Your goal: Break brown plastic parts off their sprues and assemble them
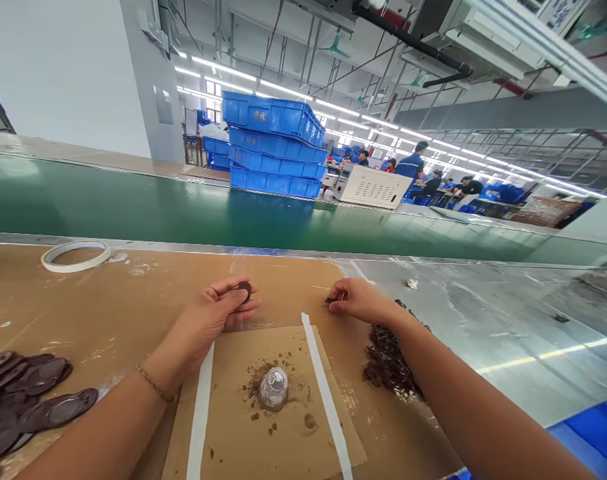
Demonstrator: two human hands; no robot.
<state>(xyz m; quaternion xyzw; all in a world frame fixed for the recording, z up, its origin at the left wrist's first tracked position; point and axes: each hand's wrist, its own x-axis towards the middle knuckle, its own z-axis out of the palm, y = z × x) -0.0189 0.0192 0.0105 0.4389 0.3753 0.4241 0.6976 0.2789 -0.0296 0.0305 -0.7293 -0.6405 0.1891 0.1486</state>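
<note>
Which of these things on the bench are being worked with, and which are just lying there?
In use:
left hand pinching small brown disc
right hand at heap of dark brown bits

Lying about:
white tape ring
stacked blue plastic crates
dark oval plates

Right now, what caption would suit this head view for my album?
Left hand pinches a small dark disc; right hand picks from a dark pile.

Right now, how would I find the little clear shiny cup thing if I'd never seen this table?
Start at the brown cardboard sheet lying on the workbench between the two arms, edged by two white tape strips. In its middle sits the small clear plastic dome, ringed by brown crumbs. It is the only see-through thing there; the pieces nearby are dark and flat.
</note>
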